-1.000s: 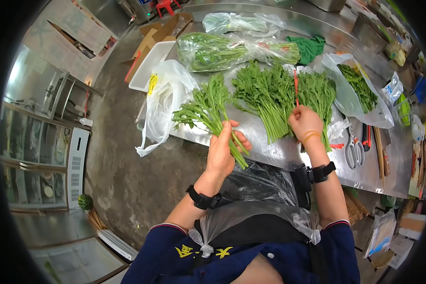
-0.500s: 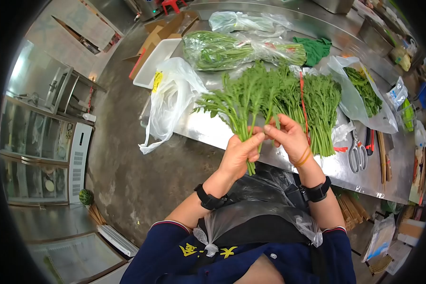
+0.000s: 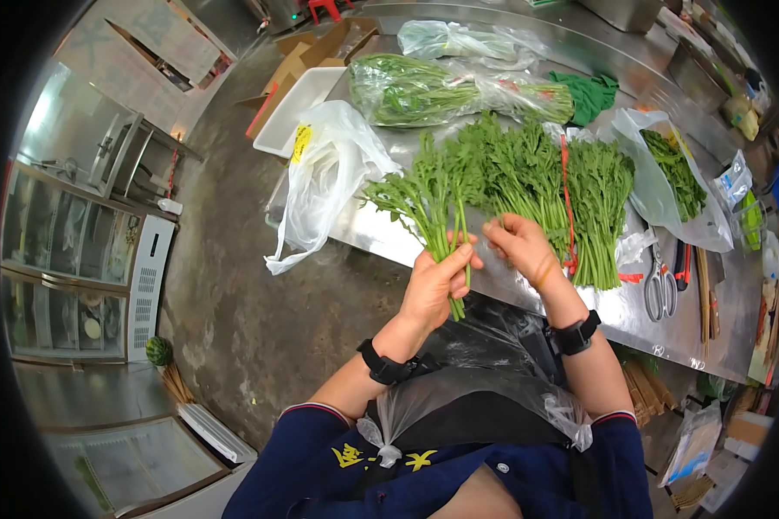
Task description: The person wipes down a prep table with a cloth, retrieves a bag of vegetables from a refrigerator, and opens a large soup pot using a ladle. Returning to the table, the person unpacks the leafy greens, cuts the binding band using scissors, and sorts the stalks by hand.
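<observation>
My left hand (image 3: 437,281) is wrapped round the stems of a small bunch of leafy greens (image 3: 424,203), held leaf end away from me above the table's front edge. Just right of it, my right hand (image 3: 525,248) has its thumb and fingers pinched together, apart from the bunch; whatever they hold, if anything, is too small to make out. A yellowish rubber band circles that wrist. Beyond the right hand lie more leafy greens (image 3: 528,173) on the metal table, beside a thick bundle (image 3: 601,212) of the same kind with red tape (image 3: 568,195) along its left side.
A white plastic bag (image 3: 329,173) hangs over the table's left edge near a white tray (image 3: 294,112). Bagged greens (image 3: 415,91) and a green cloth (image 3: 590,95) lie at the back. To the right are scissors (image 3: 659,290) and an open bag (image 3: 705,203) of greens.
My right hand has drawn slightly away from the bunch, and its fingers have curled in more. The left hand keeps its hold on the greens. The view has shifted a little.
</observation>
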A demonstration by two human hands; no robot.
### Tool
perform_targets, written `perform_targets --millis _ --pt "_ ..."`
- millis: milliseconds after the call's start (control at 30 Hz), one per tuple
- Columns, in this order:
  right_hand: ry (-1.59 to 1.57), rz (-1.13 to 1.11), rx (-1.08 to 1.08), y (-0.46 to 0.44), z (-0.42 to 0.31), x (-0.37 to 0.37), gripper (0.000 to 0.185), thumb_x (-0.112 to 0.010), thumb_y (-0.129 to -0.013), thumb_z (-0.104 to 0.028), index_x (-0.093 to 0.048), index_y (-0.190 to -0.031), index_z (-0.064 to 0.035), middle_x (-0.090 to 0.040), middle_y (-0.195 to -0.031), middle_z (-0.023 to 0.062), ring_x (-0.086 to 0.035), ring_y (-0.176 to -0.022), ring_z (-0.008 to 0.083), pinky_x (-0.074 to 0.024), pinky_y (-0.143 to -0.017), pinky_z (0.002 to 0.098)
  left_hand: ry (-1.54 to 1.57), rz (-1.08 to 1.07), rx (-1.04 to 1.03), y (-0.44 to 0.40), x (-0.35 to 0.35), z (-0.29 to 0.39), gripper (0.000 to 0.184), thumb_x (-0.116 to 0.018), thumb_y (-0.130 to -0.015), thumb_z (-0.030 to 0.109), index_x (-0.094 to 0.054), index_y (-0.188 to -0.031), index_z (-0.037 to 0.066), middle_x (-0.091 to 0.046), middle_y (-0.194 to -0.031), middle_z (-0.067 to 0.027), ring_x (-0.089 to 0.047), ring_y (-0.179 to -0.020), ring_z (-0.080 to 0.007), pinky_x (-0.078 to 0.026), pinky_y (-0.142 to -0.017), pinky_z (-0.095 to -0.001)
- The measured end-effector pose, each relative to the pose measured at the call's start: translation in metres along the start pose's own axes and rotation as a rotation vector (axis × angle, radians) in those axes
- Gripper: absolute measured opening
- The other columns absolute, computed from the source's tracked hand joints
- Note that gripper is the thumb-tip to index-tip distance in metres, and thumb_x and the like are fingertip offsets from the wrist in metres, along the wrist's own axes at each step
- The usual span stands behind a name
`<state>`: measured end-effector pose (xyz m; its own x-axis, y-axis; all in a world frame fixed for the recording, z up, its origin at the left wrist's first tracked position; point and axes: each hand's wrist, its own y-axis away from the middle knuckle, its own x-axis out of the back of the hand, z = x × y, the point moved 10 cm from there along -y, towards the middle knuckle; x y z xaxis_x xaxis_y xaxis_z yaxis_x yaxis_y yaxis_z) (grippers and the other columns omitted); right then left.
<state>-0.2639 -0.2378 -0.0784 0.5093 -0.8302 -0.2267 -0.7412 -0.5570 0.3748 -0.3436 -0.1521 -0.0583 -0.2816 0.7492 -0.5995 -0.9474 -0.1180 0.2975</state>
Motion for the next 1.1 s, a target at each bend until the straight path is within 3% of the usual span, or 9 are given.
perform_targets --millis 67,267,433,667,767,867,933,1033,1100 --pt "1.106 0.17 0.071 -0.002 -0.018 0.015 0.031 -0.058 -0.077 -0.036 -0.06 -0.071 -0.0058 -0.059 -0.064 0.007 -0.055 -0.057 0.0199 -0.04 -0.049 0.0321 0.006 0.014 -0.022 0.002 0.003 0.004 0.019 -0.052 -0.086 0.017 -0.052 -0.1 0.005 -0.053 -0.071 -0.0011 -0.03 -0.046 -0.0036 -0.026 -0.042 -0.0192" --pt "0.981 0.646 0.393 0.033 -0.064 0.086 0.018 -0.06 -0.074 -0.028 -0.062 -0.078 -0.01 -0.06 -0.07 0.0075 -0.058 -0.065 0.0266 -0.0452 -0.06 0.0364 0.03 0.018 -0.039 -0.002 0.019 0.002 0.022 -0.045 -0.09 0.025 -0.051 -0.099 0.005 -0.051 -0.073 -0.0022 -0.032 -0.05 -0.0048 -0.029 -0.047 -0.0195" --pt "1.332 0.734 0.196 0.03 -0.055 0.116 0.021 -0.061 -0.071 -0.023 -0.061 -0.085 -0.0079 -0.06 -0.081 0.0074 -0.058 -0.076 0.0255 -0.0453 -0.067 0.0357 -0.012 0.064 -0.103 -0.01 0.026 0.003 0.021 -0.044 -0.091 0.027 -0.05 -0.091 0.007 -0.056 -0.079 -0.0064 -0.045 -0.059 -0.0097 -0.038 -0.054 -0.0249" --pt "1.333 0.662 0.019 0.02 -0.05 0.129 0.023 -0.064 -0.068 -0.02 -0.061 -0.087 -0.0061 -0.061 -0.075 0.0067 -0.059 -0.067 0.0226 -0.0457 -0.062 0.0322 0.118 0.13 -0.074 -0.006 0.022 0.005 0.018 -0.043 -0.091 0.023 -0.049 -0.092 0.007 -0.055 -0.079 -0.0053 -0.043 -0.057 -0.0092 -0.036 -0.051 -0.0239" --pt "0.411 0.466 0.223 0.015 -0.044 0.147 0.022 -0.067 -0.07 -0.017 -0.061 -0.082 0.0009 -0.06 -0.072 0.0031 -0.055 -0.066 0.0089 -0.0426 -0.06 0.0213 0.146 0.069 -0.047 -0.005 0.025 0.004 0.017 -0.043 -0.091 0.022 -0.048 -0.093 0.006 -0.049 -0.07 -0.0009 -0.035 -0.051 -0.0068 -0.03 -0.044 -0.0211" --pt "0.096 0.48 0.414 0.041 -0.076 0.145 0.02 -0.067 -0.071 -0.014 -0.061 -0.082 0.0017 -0.059 -0.072 0.0013 -0.054 -0.065 0.0083 -0.0421 -0.059 0.0203 0.15 0.079 -0.012 -0.006 0.019 0.005 0.017 -0.042 -0.092 0.021 -0.047 -0.094 0.005 -0.037 -0.061 0.0027 -0.029 -0.047 -0.0046 -0.023 -0.04 -0.0184" --pt "0.101 0.509 0.464 0.048 -0.086 0.142 0.019 -0.066 -0.072 -0.013 -0.061 -0.083 0.0007 -0.06 -0.073 0.0018 -0.055 -0.067 0.0086 -0.0423 -0.061 0.0202 0.103 0.105 0.009 -0.006 0.018 0.003 0.02 -0.042 -0.092 0.022 -0.047 -0.097 0.003 -0.037 -0.06 0.0025 -0.029 -0.047 -0.0046 -0.023 -0.04 -0.0184" --pt "0.848 0.494 0.13 0.025 -0.051 0.144 0.013 -0.065 -0.074 -0.011 -0.063 -0.084 -0.0024 -0.062 -0.078 0.0007 -0.055 -0.07 0.0079 -0.0424 -0.065 0.0201 0.121 0.067 0.054 -0.01 0.012 -0.004 0.023 -0.041 -0.092 0.023 -0.046 -0.099 0.002 -0.038 -0.06 0.0023 -0.03 -0.047 -0.0051 -0.024 -0.041 -0.0194" --pt "0.527 0.496 0.308 0.033 -0.061 0.141 0.011 -0.064 -0.075 -0.011 -0.063 -0.083 -0.0036 -0.061 -0.077 0.001 -0.054 -0.066 0.0071 -0.0423 -0.062 0.0198 0.142 0.077 0.026 -0.013 0.013 -0.003 0.023 -0.041 -0.092 0.023 -0.047 -0.099 0.001 -0.039 -0.061 0.0016 -0.03 -0.048 -0.0055 -0.025 -0.041 -0.02"
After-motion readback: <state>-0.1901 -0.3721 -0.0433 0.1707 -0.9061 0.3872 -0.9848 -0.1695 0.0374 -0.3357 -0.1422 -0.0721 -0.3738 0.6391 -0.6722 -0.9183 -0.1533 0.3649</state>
